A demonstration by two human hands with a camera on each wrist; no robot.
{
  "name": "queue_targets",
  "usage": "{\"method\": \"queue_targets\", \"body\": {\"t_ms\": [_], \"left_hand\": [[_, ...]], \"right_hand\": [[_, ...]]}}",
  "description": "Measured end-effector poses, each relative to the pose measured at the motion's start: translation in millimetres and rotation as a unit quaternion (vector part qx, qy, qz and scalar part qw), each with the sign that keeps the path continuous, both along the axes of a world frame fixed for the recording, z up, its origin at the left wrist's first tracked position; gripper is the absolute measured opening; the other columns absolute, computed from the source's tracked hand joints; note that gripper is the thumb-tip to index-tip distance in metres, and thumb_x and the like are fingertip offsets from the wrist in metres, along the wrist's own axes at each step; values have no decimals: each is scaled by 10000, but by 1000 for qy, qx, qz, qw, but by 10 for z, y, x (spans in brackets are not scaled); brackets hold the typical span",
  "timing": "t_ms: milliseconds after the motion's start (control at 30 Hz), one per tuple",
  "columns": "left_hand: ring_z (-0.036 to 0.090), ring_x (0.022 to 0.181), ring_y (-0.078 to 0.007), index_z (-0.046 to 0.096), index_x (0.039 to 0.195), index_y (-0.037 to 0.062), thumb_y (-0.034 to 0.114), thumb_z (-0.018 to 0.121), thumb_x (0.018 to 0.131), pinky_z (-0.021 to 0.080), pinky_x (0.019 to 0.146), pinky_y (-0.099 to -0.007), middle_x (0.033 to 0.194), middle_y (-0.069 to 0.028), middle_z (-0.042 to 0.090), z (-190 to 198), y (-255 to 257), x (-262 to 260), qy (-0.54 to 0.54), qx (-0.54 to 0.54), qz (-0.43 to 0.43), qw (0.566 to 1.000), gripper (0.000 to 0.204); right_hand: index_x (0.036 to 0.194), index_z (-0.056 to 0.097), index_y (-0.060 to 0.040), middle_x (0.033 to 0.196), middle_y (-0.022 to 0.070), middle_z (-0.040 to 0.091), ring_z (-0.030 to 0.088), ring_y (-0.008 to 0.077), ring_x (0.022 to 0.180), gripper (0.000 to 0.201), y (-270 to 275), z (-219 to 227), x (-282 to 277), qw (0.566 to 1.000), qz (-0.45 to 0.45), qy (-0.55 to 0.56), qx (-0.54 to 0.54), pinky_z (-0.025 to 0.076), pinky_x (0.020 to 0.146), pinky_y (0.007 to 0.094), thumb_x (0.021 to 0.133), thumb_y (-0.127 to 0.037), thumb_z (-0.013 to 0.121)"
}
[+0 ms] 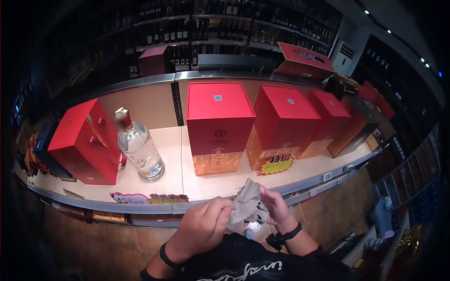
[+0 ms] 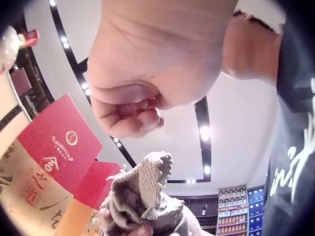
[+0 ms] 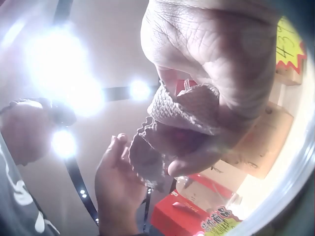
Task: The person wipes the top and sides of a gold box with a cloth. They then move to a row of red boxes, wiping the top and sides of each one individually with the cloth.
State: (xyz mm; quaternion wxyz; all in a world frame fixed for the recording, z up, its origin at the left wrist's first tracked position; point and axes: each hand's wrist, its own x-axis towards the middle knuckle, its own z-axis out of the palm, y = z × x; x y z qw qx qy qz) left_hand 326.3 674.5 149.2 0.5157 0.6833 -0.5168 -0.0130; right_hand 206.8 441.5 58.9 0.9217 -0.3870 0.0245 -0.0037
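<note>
cloth [image 1: 247, 206]: grey, knit mesh, crumpled | L hand [image 1: 205, 226] + R hand [image 1: 275, 206]: both pinch it

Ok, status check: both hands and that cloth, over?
Left hand and right hand both grip the grey cloth, held in front of the shelf. Bottle and red boxes untouched. Nothing in the way.

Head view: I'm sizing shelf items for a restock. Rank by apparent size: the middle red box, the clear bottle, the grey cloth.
1. Middle red box
2. Clear bottle
3. Grey cloth, though it sits nearer the camera.
</note>
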Motion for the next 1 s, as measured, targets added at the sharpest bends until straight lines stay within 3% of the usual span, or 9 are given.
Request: {"method": "queue_targets", "body": {"t_ms": [133, 200, 300, 400, 500, 700, 800, 900, 1000], "left_hand": [[677, 809, -285, 644, 1084, -8, 54, 634, 1006, 545, 756, -363, 933, -154, 670, 238, -3, 121, -21, -1, -9, 1000, 100], [683, 925, -358, 666, 1089, 17, 99, 676, 963, 552, 822, -428, 985, -161, 671, 296, -20, 147, -5, -20, 23, 1000, 150], [666, 1019, -385, 663, 1116, 10, 73, 663, 946, 544, 897, -447, 1096, -193, 654, 451, -80, 280, -74, -51, 68, 994, 181], [648, 1110, -404, 654, 1162, 1, 55, 639, 954, 522, 984, -463, 1177, -213, 635, 574, -270, 549, -142, -113, 124, 976, 215], [590, 1245, -354, 594, 1298, -13, 53, 565, 1008, 454, 1111, -418, 1306, -211, 576, 557, -537, 975, -179, -149, 190, 954, 299], [489, 1422, -369, 404, 1563, -9, 96, 563, 1040, 391, 1215, -472, 1509, -230, 460, 149, -1022, 1754, 47, -188, 129, 973, 556], [444, 1472, -330, 324, 1631, 10, 115, 549, 1056, 362, 1241, -457, 1587, -206, 414, -30, -1137, 1917, 76, -198, 108, 971, 627], [412, 1501, -322, 316, 1651, 20, 119, 508, 1057, 337, 1255, -449, 1637, -191, 380, -79, -1152, 1886, 114, -236, 67, 963, 633], [398, 1522, -321, 336, 1647, 16, 111, 460, 1050, 318, 1267, -443, 1674, -183, 358, -139, -1184, 1909, 131, -248, 44, 959, 617]], "right_hand": [[1513, 428, -46, 1409, 133, 586, 613, 224, 1300, 516, -85, 565, 152, 960, -87, 3, -268, 507, 1086, 348, 1062, -216, 615], [1439, 485, -42, 1337, 92, 617, 591, 151, 1284, 483, -158, 899, 263, 887, -123, -43, -444, 493, 1064, 326, 1017, -112, 710], [1381, 518, -48, 1287, 88, 620, 595, 149, 1257, 488, -119, 1469, 426, 791, -244, -164, -536, 505, 1029, 320, 956, -31, 757], [1384, 556, -75, 1348, 188, 598, 654, 363, 1216, 599, -119, 1925, 706, 508, -366, -291, -723, 543, 1038, 416, 832, 60, 748], [1375, 574, -78, 1396, 222, 571, 625, 463, 1214, 569, -134, 1920, 1163, 377, -396, -300, -782, 555, 1010, 488, 838, 14, 736], [1291, 590, -3, 1266, 245, 645, 656, 431, 1173, 392, -303, 1674, 1717, 536, -220, -217, -786, 554, 986, 461, 946, -156, 695], [1227, 594, 40, 1183, 252, 677, 671, 421, 1154, 359, -224, 1775, 1731, 578, -169, -188, -776, 551, 961, 463, 1037, -264, 616], [1291, 565, 76, 1166, 259, 686, 686, 412, 1124, 424, -282, 1772, 1878, 558, -146, -185, -796, 545, 960, 477, 1070, -286, 582], [1432, 489, 97, 1371, 323, 620, 612, 451, 1300, 531, -345, 1786, 2069, 608, -93, -107, -781, 495, 1093, 479, 1080, -295, 549]]}}
